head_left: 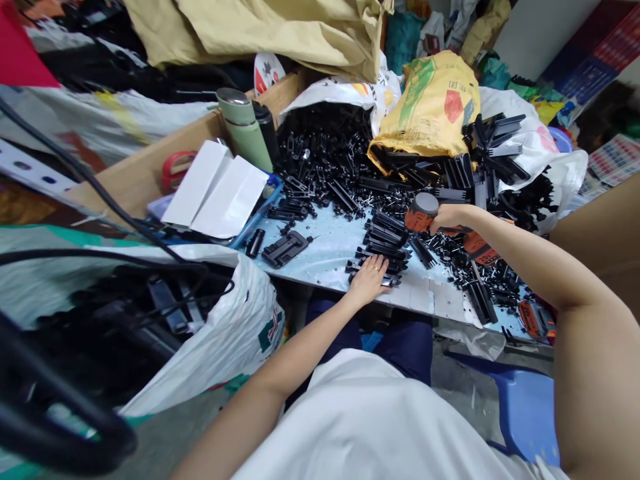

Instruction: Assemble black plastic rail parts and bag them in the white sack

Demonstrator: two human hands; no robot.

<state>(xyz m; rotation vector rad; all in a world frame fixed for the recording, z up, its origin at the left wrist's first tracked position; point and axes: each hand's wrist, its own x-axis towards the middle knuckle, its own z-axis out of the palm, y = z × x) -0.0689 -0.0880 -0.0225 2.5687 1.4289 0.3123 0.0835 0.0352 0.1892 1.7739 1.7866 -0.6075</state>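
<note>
My right hand [449, 219] is wrapped round the grip of an orange and grey cordless drill [421, 212]. The drill's body lies over the row of parts, and its battery end [481, 247] shows beyond my wrist. My left hand [370, 280] rests with fingers stretched out over the near end of a row of long black plastic parts [385, 237]. A ring shows on one finger. Loose screws [457, 257] and more black pieces lie around the drill. The drill's tip cannot be made out against the dark parts.
Heaped small black parts [325, 143] spill from a white sack at the back, beside a yellow sack [435, 100]. A green flask [245, 127], white box flaps [215, 193] and a black moulded piece [286, 249] are left. An orange battery [535, 320] lies right; a blue stool [525, 407] stands below.
</note>
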